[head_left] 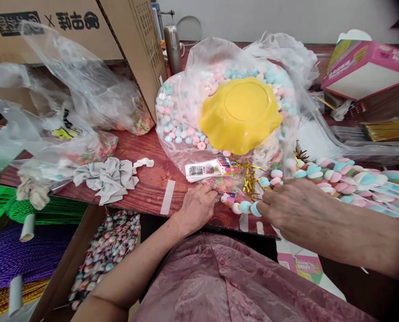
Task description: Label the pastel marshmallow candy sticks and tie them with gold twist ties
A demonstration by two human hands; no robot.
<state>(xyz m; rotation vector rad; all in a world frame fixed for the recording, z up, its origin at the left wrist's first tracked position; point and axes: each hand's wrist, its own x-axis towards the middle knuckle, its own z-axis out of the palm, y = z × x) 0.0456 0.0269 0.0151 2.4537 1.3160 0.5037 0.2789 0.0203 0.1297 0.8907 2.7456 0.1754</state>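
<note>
My left hand (198, 206) rests at the table's front edge with its fingers curled together. Its fingertips meet a small clear packet of colourful bits (219, 184), and what they pinch is hidden. My right hand (283, 203) is closed on a string of pastel button-like pieces (245, 207), in pink, blue and white. The string's near end lies between the two hands, beside a small printed tag (228, 197). Gold tinsel ties (250, 181) lie just behind it. A stack of printed labels (206, 170) sits behind my left hand.
A yellow wavy-edged bowl (241, 114) lies upside down on a clear bag of pastel pieces (175, 120). Finished-looking strings (346, 176) spread at right. Grey cloth (108, 176), a large carton (142, 49) and a pink box (370, 62) stand around. Purple cords (21, 255) hang at left.
</note>
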